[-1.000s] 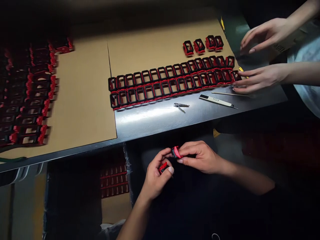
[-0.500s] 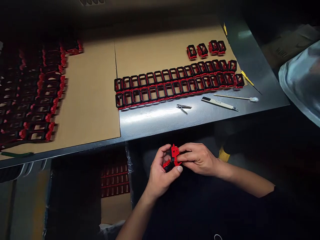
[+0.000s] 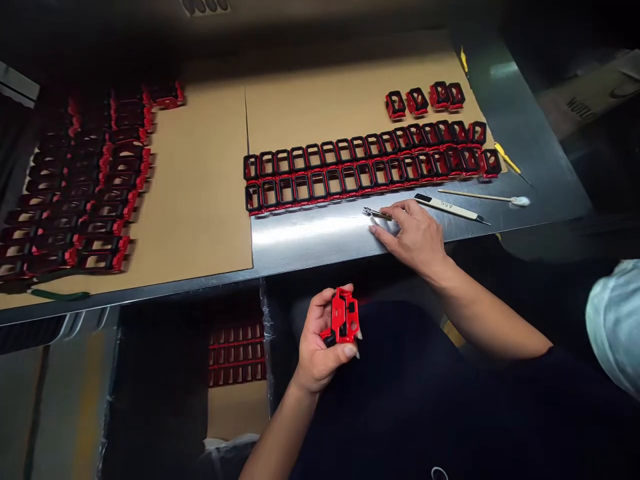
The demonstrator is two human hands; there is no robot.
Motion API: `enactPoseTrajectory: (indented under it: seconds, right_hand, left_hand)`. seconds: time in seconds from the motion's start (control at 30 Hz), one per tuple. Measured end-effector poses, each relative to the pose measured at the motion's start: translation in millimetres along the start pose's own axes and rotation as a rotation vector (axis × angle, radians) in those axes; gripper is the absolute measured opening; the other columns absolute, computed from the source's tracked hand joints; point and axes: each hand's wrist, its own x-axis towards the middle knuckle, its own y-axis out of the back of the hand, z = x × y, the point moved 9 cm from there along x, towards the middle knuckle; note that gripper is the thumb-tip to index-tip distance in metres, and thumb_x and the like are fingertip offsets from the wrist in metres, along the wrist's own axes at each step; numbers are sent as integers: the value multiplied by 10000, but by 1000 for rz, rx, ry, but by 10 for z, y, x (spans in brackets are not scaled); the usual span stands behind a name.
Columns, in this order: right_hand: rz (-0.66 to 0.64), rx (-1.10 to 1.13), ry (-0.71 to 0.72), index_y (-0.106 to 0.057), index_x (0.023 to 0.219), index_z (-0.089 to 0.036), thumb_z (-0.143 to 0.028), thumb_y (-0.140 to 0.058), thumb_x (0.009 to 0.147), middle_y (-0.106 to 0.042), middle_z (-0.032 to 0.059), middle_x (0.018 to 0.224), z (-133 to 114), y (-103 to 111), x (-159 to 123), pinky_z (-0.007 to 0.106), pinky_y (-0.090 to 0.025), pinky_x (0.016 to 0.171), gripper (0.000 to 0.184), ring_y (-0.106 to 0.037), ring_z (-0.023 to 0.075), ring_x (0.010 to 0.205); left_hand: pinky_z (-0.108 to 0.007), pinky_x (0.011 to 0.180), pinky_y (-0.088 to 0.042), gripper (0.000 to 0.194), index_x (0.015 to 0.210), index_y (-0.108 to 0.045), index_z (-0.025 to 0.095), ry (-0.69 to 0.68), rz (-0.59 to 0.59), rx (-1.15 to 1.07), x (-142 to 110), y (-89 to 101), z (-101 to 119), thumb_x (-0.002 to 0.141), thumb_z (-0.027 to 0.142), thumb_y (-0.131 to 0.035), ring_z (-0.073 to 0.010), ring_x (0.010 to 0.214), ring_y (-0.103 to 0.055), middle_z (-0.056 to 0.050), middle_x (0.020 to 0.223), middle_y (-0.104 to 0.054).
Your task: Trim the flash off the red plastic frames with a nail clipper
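Observation:
My left hand (image 3: 320,347) grips a red and black plastic frame part (image 3: 344,317) in front of the table, its red face with cut-out holes turned up. Out on the metal table edge, my right hand (image 3: 417,237) has its thumb and fingers around a small silver nail clipper (image 3: 373,213). The clipper's far end shows beyond the fingertips; the rest is partly covered. Just right of this hand lies a white craft knife (image 3: 455,208). Behind it, two long rows of red and black frame parts (image 3: 334,180) stand on the cardboard.
More frame parts (image 3: 103,247) fill the table's left side, near green-handled pliers (image 3: 60,295). A few (image 3: 417,101) stand at the back right. A cotton swab (image 3: 480,195) and yellow screwdriver (image 3: 510,160) lie at right. Below is a box with parts (image 3: 237,357). Another person's sleeve (image 3: 617,327) shows at right.
My right hand has left the red and black part and reached up to the nail clipper on the table. My left hand still holds the part, now turned with its red face showing.

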Motion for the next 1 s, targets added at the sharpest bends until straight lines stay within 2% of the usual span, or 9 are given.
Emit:
enactPoseTrajectory:
  seconds: [0.1,0.23,0.37,0.43,0.53,0.63,0.77,1.0]
  right_hand:
    - [15,52,30,-738,1136,-181,-392,-686,894,-676,96,1123,14,57,-18,320,-502,761,325,-635,248,983]
    - [2,338,162,-751,1069,-160,-297,-669,889,-717,52,910,-91,365,-165,274,-514,706,241,-615,141,680]
    - [-104,590,415,-756,1089,-178,-209,-664,900,-701,60,910,-484,761,-527,238,-539,686,212,-659,136,763]
    - [-184,656,499,-754,1087,-192,-191,-679,896,-709,63,935,-681,832,-702,228,-555,686,205,-680,139,804]
    - [-230,752,558,-745,1025,-192,-209,-718,894,-725,68,960,-857,812,-880,235,-582,712,135,-702,149,832]
    - [-241,859,561,-723,945,-171,-201,-748,888,-734,84,977,-899,720,-995,244,-601,754,69,-720,159,854]
    - [-226,876,565,-712,877,-163,-179,-757,884,-739,95,978,-902,673,-1085,247,-603,758,48,-729,161,860]
    - [-183,846,625,-706,880,-129,-171,-736,905,-738,105,988,-913,718,-1112,266,-593,747,57,-724,157,863]
  left_hand:
    - [-270,490,-569,686,1375,-404,351,-51,1,28,-16,25,41,824,534,-769,-154,720,-665,-168,1488,-513]
    - [-289,544,-605,666,1411,-408,367,-112,29,108,-51,72,91,855,485,-754,-159,750,-678,-162,1489,-498]
    - [-304,616,-627,679,1467,-372,358,-153,33,211,-73,85,126,891,469,-715,-166,810,-684,-167,1479,-476]
    - [-357,748,-638,677,1481,-400,319,-231,45,336,-81,77,215,891,412,-718,-222,977,-682,-164,1423,-502]
    - [-433,914,-597,728,1504,-414,264,-426,39,563,-124,-5,431,847,267,-727,-286,1193,-603,-159,1329,-540]
    - [-422,902,-594,796,1529,-395,227,-543,11,684,-173,-87,569,809,207,-731,-272,1146,-614,-167,1279,-555]
    - [-443,870,-601,814,1541,-372,226,-550,-4,704,-177,-108,587,813,239,-736,-284,1109,-630,-175,1259,-571]
    - [-428,847,-608,788,1521,-398,200,-539,-9,669,-147,-123,549,808,212,-733,-284,1109,-636,-184,1257,-569]
